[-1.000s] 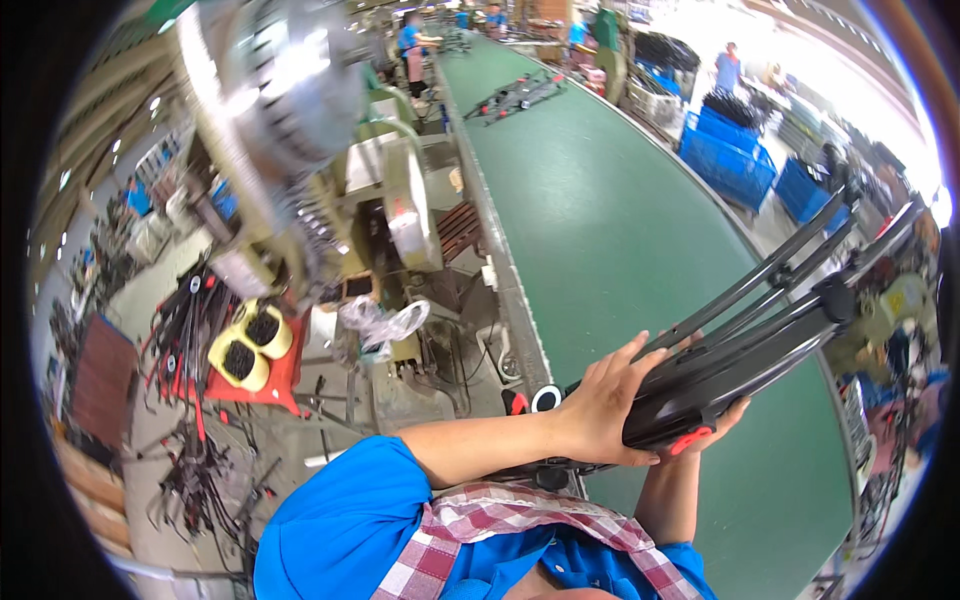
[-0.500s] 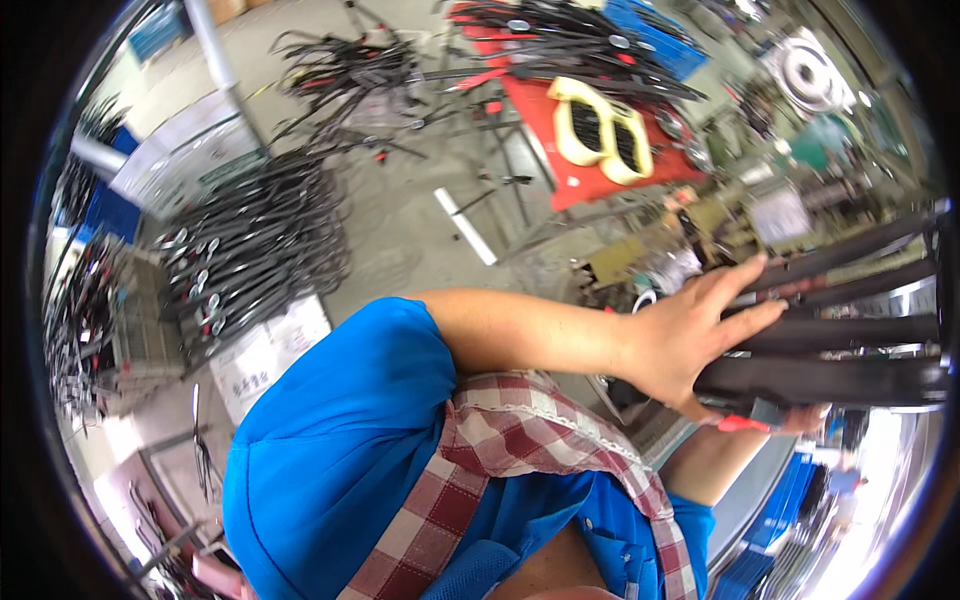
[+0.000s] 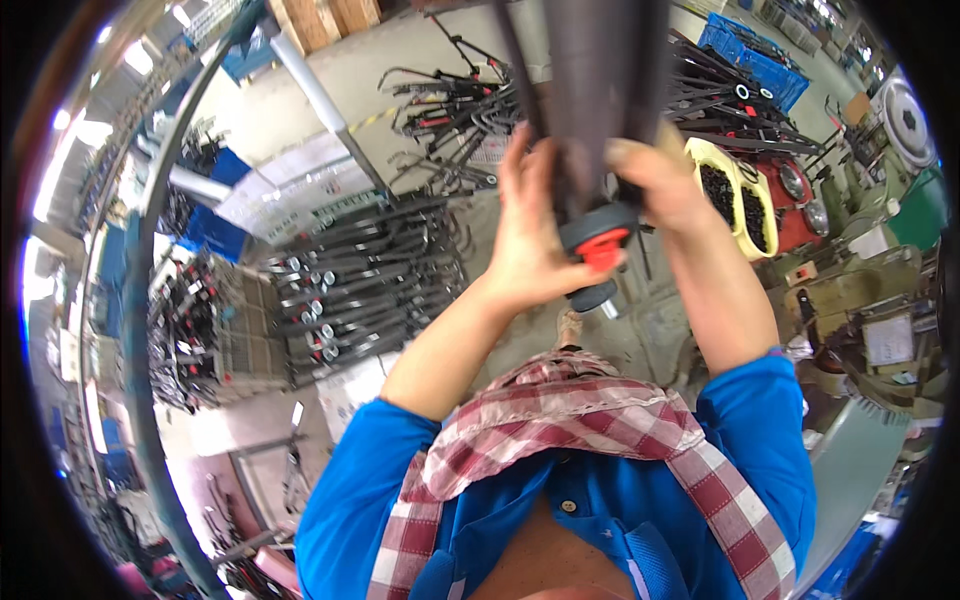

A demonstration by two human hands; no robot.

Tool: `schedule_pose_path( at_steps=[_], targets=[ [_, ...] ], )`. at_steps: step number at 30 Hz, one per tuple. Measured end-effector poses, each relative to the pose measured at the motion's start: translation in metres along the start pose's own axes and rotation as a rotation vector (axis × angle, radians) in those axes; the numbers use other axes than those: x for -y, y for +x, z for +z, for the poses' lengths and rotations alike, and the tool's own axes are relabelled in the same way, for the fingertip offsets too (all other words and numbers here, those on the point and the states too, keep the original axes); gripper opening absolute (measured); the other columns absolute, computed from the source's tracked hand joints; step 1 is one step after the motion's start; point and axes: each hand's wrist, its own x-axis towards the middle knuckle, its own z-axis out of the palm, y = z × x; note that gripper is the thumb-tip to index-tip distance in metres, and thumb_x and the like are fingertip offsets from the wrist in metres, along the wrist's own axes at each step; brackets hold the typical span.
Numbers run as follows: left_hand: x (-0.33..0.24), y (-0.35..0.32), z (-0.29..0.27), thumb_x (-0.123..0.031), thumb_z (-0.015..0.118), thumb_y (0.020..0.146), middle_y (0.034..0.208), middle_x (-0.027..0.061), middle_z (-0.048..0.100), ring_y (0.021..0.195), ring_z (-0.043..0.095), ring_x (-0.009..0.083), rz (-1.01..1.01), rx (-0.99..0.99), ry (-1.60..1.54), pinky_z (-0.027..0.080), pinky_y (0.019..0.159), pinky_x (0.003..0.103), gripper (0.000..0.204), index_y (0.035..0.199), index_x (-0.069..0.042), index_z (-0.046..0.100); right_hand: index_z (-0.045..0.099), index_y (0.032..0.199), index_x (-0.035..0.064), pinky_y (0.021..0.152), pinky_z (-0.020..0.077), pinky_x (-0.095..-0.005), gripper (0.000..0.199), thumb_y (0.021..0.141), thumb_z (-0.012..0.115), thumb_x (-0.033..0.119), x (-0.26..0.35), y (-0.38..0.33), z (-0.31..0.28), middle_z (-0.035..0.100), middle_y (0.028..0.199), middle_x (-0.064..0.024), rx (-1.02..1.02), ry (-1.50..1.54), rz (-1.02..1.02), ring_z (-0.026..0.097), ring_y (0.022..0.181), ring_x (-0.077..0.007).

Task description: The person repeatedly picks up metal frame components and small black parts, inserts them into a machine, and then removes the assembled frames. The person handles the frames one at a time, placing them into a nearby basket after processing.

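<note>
In front of my chest I hold a bundle of dark tubes (image 3: 590,90), blurred by motion and running up out of the top of the view. At its near end sits a black fitting with a red part (image 3: 603,250) and a short metal pin. My left hand (image 3: 530,235) grips the bundle from the left, its thumb by the red part and its fingers along the tubes. On the other side my right hand (image 3: 665,185) is closed round the tubes, its fingertips partly hidden behind them.
Black tubular frames (image 3: 370,280) lie stacked at left, beside a crate of parts (image 3: 245,320). A cream two-compartment tray (image 3: 695,150) of small black pieces stands on a red surface at right. Machines (image 3: 860,290) are at far right; a dark green post (image 3: 150,300) rises at left.
I have turned left, bringing the tubes from the far right to in front of me. My left hand, spread against the tubes before, now grips them; my right hand has come into clear view.
</note>
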Motion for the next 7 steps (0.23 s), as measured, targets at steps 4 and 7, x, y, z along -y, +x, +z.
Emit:
schedule_pose_path(
  at_steps=[4, 7],
  targets=[
    [0.073, 0.009, -0.01, -0.022, 0.085, 0.058, 0.138, 0.0208, 0.027, 0.131, 0.033, 0.033, -0.417, -0.085, -0.386, 0.037, 0.106, 0.047, 0.111, 0.142, -0.005, 0.014, 0.059, 0.115, -0.0016, 0.081, 0.0492, -0.032, 0.056, 0.073, 0.074, 0.033, -0.052, 0.094, -0.002, 0.066, 0.097, -0.0125, 0.062, -0.1, -0.212, 0.062, 0.088, -0.0199],
    [0.122, 0.039, 0.002, -0.008, 0.084, 0.062, 0.134, 0.0154, 0.035, 0.127, 0.039, 0.0247, -0.47, -0.077, -0.363, 0.038, 0.105, 0.043, 0.108, 0.141, -0.009, 0.01, 0.057, 0.115, -0.0035, 0.087, 0.0472, -0.0358, 0.072, 0.063, 0.081, 0.041, -0.074, 0.151, -0.018, 0.062, 0.102, -0.0184, 0.172, -0.169, -0.354, 0.061, 0.094, -0.0293]
  ],
)
